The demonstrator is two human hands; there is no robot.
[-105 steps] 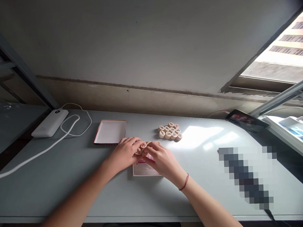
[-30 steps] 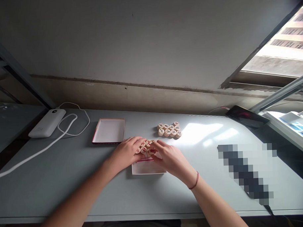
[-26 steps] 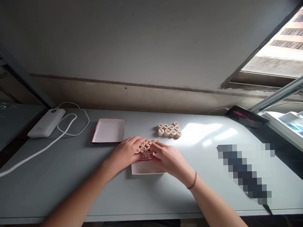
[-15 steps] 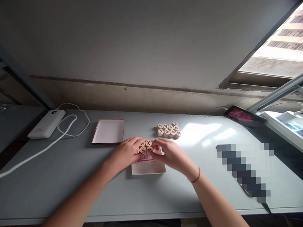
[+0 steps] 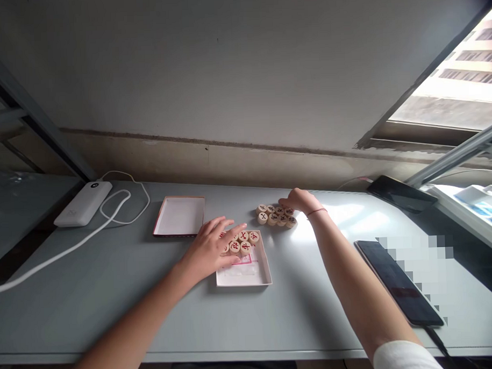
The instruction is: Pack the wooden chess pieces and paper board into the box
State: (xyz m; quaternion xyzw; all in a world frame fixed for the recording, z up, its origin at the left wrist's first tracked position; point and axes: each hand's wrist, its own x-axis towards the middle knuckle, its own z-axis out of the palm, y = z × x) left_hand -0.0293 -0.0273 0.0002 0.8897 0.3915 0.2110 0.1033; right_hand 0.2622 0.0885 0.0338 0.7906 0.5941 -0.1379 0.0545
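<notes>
My left hand lies over the left side of an open white box, its fingers spread and thumb apart beside the pieces. Inside the box, round wooden Chinese chess pieces with red characters stand in rows at the far end; a clear plastic bag with pink print lies nearer me. My right hand reaches to the far right corner of a cluster of black-lettered Chinese chess pieces on the table. Its fingers are closed round a piece there, which they mostly hide.
The box lid lies inside up, left of the box. A white power bank with a white cable is at the far left. A tablet lies at right, with a phone behind it. A wall backs the table.
My right hand has left the box and moved up and right to the table cluster. Another red piece now shows at the box's far right. My left hand has opened somewhat.
</notes>
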